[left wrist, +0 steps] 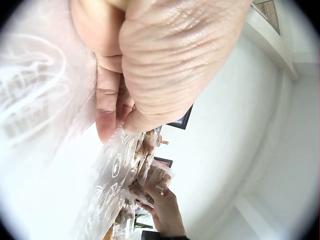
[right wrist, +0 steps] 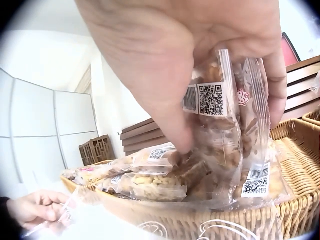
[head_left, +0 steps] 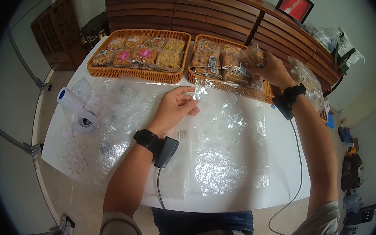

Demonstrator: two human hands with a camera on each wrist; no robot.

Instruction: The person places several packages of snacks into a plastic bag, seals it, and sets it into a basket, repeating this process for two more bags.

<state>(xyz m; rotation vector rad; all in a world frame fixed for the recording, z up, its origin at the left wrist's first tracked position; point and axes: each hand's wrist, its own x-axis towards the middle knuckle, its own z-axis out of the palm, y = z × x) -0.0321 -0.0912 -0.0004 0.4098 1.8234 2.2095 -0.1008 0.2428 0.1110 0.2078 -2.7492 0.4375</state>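
Observation:
My left hand [head_left: 174,107] pinches the upper edge of a large clear plastic bag [head_left: 231,154] lying flat on the white table. In the left wrist view the film [left wrist: 107,165] runs out from between thumb and fingers. My right hand [head_left: 275,70] is over the right end of a wicker basket [head_left: 235,91], thumb and fingers around clear snack packets [right wrist: 217,120]. Two sealed packets show side by side in that grip, one bearing a QR-code label. Below the hand, more snack packets [right wrist: 155,185] fill part of the basket, and bare wicker shows at its right.
Another wicker basket [head_left: 142,76] of packaged snacks stands at the back left. A white roll [head_left: 70,100] and a tape roll [head_left: 86,121] lie left among paper scraps [head_left: 77,158]. More clear film [head_left: 121,119] covers the table's left. Packets [head_left: 306,80] sit beyond my right wrist.

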